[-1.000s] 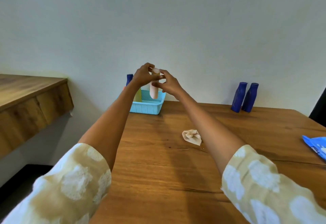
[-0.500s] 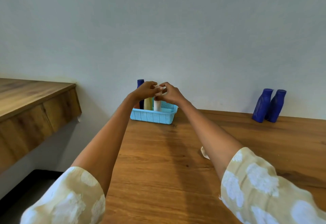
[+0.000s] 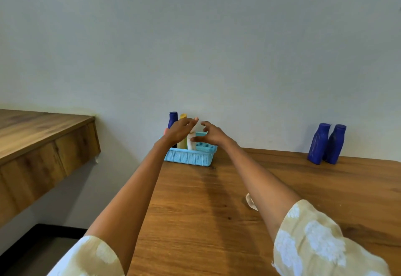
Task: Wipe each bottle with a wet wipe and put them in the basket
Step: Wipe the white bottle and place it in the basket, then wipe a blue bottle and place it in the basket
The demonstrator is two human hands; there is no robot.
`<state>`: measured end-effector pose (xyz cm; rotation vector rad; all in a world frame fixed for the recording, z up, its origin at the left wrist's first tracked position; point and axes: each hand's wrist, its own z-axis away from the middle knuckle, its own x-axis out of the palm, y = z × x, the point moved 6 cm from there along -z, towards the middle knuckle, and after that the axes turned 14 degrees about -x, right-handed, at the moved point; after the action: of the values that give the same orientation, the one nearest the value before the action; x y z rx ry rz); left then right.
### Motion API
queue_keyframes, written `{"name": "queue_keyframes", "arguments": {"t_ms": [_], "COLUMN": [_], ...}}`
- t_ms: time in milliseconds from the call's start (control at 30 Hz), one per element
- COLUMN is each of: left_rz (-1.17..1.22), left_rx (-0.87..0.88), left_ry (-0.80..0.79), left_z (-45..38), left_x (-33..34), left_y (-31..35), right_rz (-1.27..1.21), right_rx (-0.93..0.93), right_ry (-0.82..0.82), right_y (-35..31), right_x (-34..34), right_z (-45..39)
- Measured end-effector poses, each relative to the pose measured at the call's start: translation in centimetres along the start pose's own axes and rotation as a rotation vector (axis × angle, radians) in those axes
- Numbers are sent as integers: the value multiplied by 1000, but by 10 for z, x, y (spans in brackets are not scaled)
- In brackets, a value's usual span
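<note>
Both hands, left hand (image 3: 181, 131) and right hand (image 3: 213, 134), hover over the basket (image 3: 188, 156), fingers spread.

You face a plain pale wall (image 3: 217, 37), evenly lit, with soft shadows low down. The wooden table (image 3: 217, 210) in front of you butts against it, its grain running across your view. To your left a wooden counter (image 3: 39, 141) juts from the wall, with dark floor (image 3: 32, 252) beneath it.

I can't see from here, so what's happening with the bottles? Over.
Both hands, left hand and right hand, open over basket. White bottle standing inside. Two blue bottles left. Nothing in the way.
</note>
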<state>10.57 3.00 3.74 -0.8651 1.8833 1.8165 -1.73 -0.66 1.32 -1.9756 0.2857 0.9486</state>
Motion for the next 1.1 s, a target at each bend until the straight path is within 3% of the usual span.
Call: {"name": "queue_keyframes", "arguments": {"t_ms": [200, 433, 667, 933, 1033, 1100], "left_rz": [-60, -130, -322, -270, -203, -31], "left_rx": [169, 284, 222, 187, 148, 103], "left_ry": [138, -12, -259, -256, -285, -343], "left_z": [36, 88, 120, 125, 125, 126], "left_x": [10, 78, 137, 147, 155, 165], "left_y": [26, 52, 44, 58, 65, 72], "right_rz": [73, 197, 348, 361, 262, 158], "right_rx": [-64, 26, 115, 37, 42, 68], "right_ry": [17, -296, -431, -234, -51, 105], "right_y": [-10, 12, 29, 31, 40, 49], "right_x": [-38, -58, -57, -59, -73, -87], "right_z": [46, 154, 218, 232, 233, 235]}}
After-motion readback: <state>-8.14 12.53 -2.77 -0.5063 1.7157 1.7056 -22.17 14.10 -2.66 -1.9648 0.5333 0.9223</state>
